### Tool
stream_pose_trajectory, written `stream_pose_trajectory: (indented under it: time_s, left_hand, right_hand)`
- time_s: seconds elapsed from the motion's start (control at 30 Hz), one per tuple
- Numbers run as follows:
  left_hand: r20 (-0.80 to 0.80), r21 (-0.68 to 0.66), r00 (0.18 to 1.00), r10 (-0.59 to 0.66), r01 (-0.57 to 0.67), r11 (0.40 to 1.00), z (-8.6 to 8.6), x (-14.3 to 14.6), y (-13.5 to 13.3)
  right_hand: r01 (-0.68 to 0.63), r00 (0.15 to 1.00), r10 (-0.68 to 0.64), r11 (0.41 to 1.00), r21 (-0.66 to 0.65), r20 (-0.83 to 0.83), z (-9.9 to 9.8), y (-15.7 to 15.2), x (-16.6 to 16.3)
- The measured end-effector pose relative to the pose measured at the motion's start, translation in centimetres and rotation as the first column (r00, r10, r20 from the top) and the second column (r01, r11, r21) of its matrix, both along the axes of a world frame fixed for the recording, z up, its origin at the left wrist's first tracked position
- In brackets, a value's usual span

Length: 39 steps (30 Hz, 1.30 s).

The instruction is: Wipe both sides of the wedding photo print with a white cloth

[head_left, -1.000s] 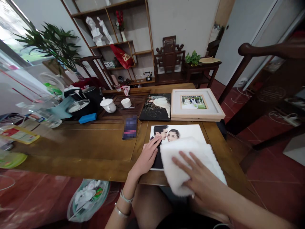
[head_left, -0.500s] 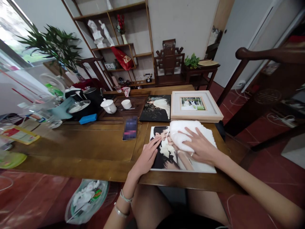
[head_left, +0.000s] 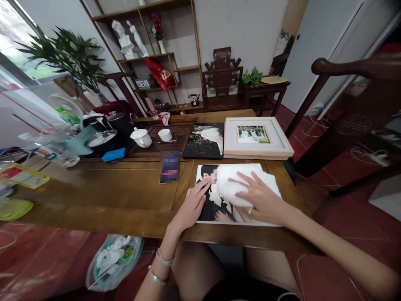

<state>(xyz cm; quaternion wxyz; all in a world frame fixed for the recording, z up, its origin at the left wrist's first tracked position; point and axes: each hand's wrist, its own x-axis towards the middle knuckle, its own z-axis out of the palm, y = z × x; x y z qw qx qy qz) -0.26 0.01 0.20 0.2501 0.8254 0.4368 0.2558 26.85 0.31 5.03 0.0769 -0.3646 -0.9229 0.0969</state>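
A large wedding photo print [head_left: 209,205] lies flat at the near edge of the wooden table [head_left: 103,188]. My left hand [head_left: 191,207] rests on the print's left edge, fingers stretched out flat. My right hand [head_left: 261,196] presses a white fluffy cloth [head_left: 238,179] onto the middle of the print, fingers spread over it. The cloth covers the upper right part of the picture.
Behind the print lie a dark photo canvas [head_left: 206,140] and a pale framed photo [head_left: 255,138]. A phone [head_left: 170,167] stands left of the print. A tea tray with white cups [head_left: 141,137], pots and clutter fills the left. A waste bag [head_left: 114,259] sits on the floor.
My right hand swept the cloth from the print's near edge to its far right part, then slid it left toward the middle. My left hand stayed on the left edge.
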Motion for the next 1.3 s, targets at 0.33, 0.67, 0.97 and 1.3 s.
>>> stream_pose_trajectory:
  time_s: [0.33, 0.67, 0.97, 1.3]
  left_hand:
    - [0.001, 0.014, 1.0, -0.011, 0.011, 1.0, -0.1, 0.0, 0.0]
    - [-0.008, -0.009, 1.0, 0.009, -0.009, 1.0, 0.0, 0.1, 0.0]
    - [-0.015, -0.008, 1.0, 0.014, -0.014, 1.0, 0.1, 0.0, -0.1]
    - [-0.011, -0.005, 1.0, 0.007, -0.007, 1.0, 0.0, 0.0, 0.1]
  right_hand:
    - [0.074, 0.995, -0.073, 0.997, -0.017, 0.063, -0.6, -1.1, -0.3]
    - [0.014, 0.999, -0.01, 0.993, -0.115, 0.036, 0.1, -4.6, -1.1]
    - [0.048, 0.99, -0.062, 0.993, 0.107, 0.128, -0.5, 1.9, -0.9]
    - [-0.081, 0.996, 0.084, 0.993, -0.082, 0.024, -0.8, -6.1, -2.3]
